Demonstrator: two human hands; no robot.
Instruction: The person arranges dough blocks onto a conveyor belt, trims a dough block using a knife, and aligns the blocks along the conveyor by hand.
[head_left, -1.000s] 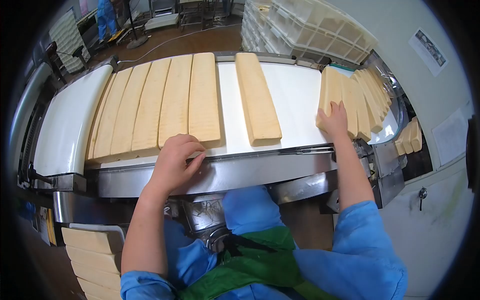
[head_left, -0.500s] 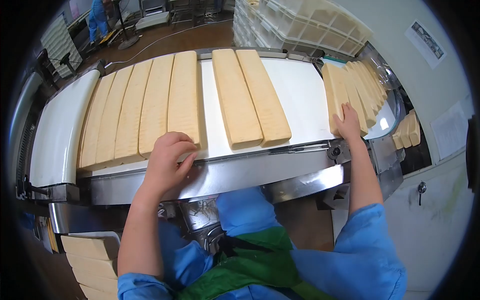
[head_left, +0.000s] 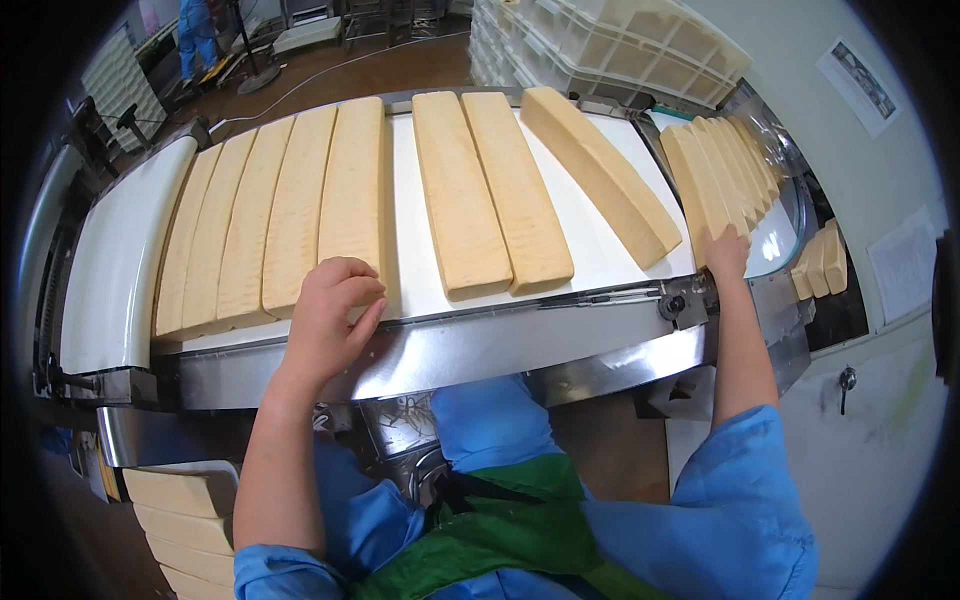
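Several long pale yellow blocks, their exact kind unclear, lie across a white conveyor belt (head_left: 405, 230). My left hand (head_left: 335, 315) rests by the near end of the last block (head_left: 352, 190) in the tight left row; its fingers are loosely bent, the thumb is apart, and nothing is between them. Two blocks (head_left: 490, 200) sit side by side in the middle. Right of them a single block (head_left: 600, 180) lies at a slant. My right hand (head_left: 727, 252) has its thumb and fingers around the near end of a block (head_left: 695, 185) in the curved right-hand row.
A steel rail (head_left: 480, 335) runs along the belt's front edge. White plastic crates (head_left: 610, 50) are stacked behind. More blocks stand at far right (head_left: 822, 262) and in a stack at lower left (head_left: 180, 530). A person in blue (head_left: 197, 40) is in the background.
The block my right hand was on now lies slanted on the white belt. That hand has moved right to another block. My left hand has hardly moved.
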